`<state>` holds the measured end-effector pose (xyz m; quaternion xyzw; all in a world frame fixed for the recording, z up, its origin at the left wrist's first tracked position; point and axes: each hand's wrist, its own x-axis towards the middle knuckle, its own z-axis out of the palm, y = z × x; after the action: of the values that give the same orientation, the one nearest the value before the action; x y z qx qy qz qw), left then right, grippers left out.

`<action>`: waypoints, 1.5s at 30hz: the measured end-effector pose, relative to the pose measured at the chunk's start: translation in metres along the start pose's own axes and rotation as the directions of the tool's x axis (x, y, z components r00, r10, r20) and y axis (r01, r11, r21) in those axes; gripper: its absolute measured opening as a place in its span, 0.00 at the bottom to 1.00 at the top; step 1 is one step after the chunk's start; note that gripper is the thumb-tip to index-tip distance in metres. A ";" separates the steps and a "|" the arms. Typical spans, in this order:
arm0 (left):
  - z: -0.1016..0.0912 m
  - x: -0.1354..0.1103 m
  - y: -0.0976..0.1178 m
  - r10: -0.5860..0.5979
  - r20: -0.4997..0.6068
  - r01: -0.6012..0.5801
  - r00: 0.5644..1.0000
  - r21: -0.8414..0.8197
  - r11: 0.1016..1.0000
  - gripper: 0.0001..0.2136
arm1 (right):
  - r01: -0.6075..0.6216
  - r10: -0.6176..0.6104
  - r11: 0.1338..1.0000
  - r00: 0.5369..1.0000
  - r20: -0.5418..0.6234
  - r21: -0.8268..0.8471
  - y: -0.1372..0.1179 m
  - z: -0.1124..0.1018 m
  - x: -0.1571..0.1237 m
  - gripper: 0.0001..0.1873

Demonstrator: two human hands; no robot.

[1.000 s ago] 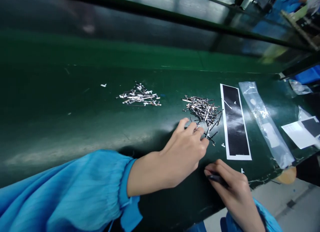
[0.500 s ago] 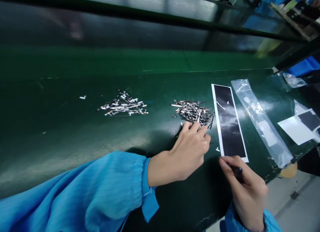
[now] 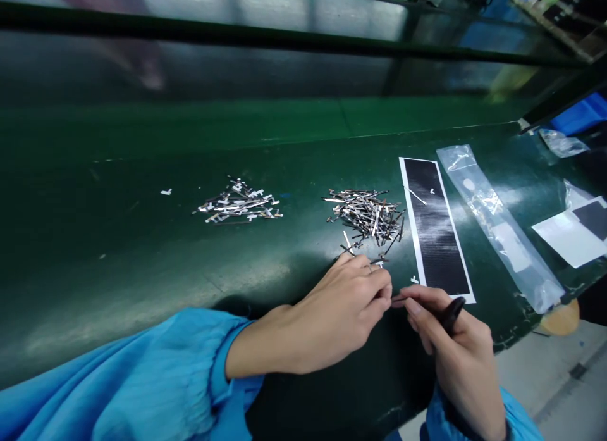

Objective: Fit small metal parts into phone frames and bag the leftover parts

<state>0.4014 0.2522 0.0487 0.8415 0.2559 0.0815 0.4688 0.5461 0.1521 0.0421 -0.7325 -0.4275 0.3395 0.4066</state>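
Note:
My left hand (image 3: 339,311) is closed, fingers curled and pinched together, just in front of a pile of thin dark and silvery strips (image 3: 367,214). Whatever it pinches is hidden behind the fingers. Close by on its right, my right hand (image 3: 458,340) grips a slim dark pen-like tool (image 3: 454,312) whose thick end sticks up past the thumb. Toward the left fingertips points its thin end; I cannot tell whether they touch. A few loose strips lie by the left knuckles. Right of the pile is a long black sheet with a white border (image 3: 437,229), bearing a thin strip.
A second heap of strips with white tabs (image 3: 241,202) lies to the left, near a small white piece (image 3: 165,192). On the right are a long clear plastic bag (image 3: 502,232) and a white card (image 3: 566,238). A dark rail (image 3: 284,39) crosses behind the green table (image 3: 142,257).
My left hand has drawn back from the pile toward me. My right hand has moved left, bringing the tool's thin end to the left fingers.

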 end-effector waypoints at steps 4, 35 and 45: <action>-0.003 0.000 0.002 -0.148 0.110 0.172 0.983 -0.265 0.949 0.07 | -0.127 0.116 0.969 0.991 0.064 0.213 0.001 -0.002 -0.004 0.07; -0.007 -0.030 -0.018 0.030 -0.306 0.097 0.951 0.393 0.914 0.10 | 0.543 -0.533 0.677 0.827 0.178 -0.496 0.006 0.023 -0.024 0.05; 0.012 -0.030 0.009 -0.224 -0.109 0.090 0.969 -0.687 0.721 0.06 | -0.018 0.016 0.950 1.000 0.008 0.311 0.000 0.018 -0.027 0.07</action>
<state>0.3830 0.2238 0.0522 0.5772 0.3212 0.2061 0.7220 0.5197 0.1332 0.0379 -0.6620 -0.3636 0.4081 0.5128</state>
